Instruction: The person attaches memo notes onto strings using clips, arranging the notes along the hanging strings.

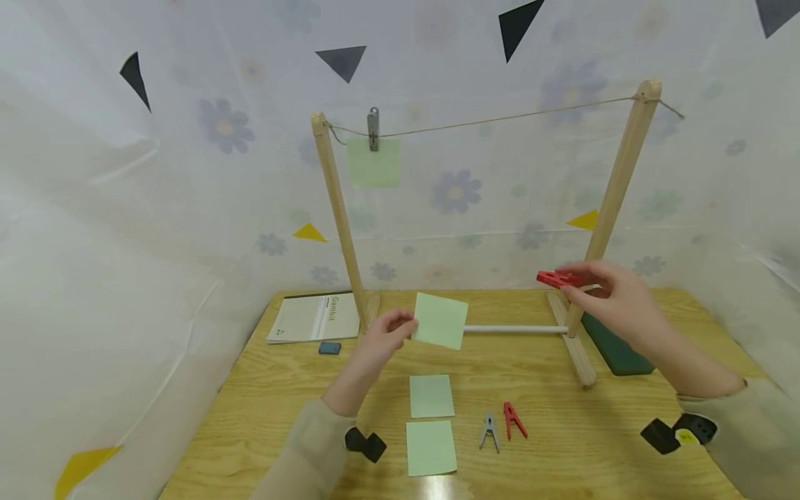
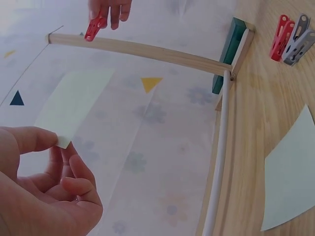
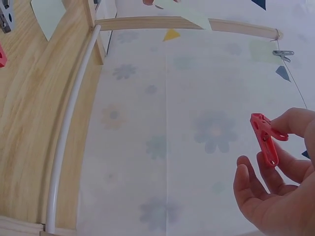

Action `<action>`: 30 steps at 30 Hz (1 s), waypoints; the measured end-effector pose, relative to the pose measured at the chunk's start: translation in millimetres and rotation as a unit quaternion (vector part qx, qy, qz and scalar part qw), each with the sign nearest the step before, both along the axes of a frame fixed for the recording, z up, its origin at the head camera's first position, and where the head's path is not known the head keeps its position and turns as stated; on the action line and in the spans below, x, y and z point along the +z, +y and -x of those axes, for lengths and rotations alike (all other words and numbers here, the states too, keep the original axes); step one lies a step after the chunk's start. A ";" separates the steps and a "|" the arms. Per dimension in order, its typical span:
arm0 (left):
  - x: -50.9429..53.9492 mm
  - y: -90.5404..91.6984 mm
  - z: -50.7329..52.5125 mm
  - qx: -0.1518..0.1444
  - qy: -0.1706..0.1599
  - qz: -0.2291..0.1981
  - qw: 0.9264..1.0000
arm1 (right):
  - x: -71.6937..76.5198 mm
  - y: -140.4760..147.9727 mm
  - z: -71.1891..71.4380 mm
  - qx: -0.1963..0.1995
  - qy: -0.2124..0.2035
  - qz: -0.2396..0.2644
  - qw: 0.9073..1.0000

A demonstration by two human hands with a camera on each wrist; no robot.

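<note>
"At frame centre, why does the left hand (image 1: 386, 332) pinch the note (image 1: 441, 321) by its edge?"

"Likely to leave its face uncovered."

"And right of centre?"

"The right hand (image 1: 617, 304) pinches a red peg (image 1: 551, 279) by its legs, probably so squeezing parts its jaws."

posts (image 1: 621, 173) flank open air between hands (image 1: 386, 335) and string (image 1: 500, 119).
</note>
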State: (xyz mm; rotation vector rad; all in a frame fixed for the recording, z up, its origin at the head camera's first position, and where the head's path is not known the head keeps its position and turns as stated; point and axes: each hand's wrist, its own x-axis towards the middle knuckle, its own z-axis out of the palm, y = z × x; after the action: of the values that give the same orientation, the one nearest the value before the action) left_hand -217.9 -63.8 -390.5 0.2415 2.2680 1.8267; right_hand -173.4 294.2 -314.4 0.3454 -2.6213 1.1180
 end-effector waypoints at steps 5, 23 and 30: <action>11.1 5.8 2.4 0.011 0.011 -0.009 1.000 | 8.6 -3.6 3.2 0.005 0.017 0.005 1.000; 48.4 18.3 14.4 0.021 0.023 -0.051 0.998 | 43.0 -17.8 12.5 -0.013 0.017 0.018 1.000; 54.4 19.0 19.8 0.028 0.037 -0.054 0.997 | 52.6 -22.7 18.6 -0.028 0.014 0.021 0.999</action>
State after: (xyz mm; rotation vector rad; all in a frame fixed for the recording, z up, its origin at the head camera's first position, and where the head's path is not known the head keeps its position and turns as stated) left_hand -237.7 -44.8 -336.1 0.2722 2.2487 2.0033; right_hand -192.0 271.5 -261.7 0.2752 -2.5628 1.1414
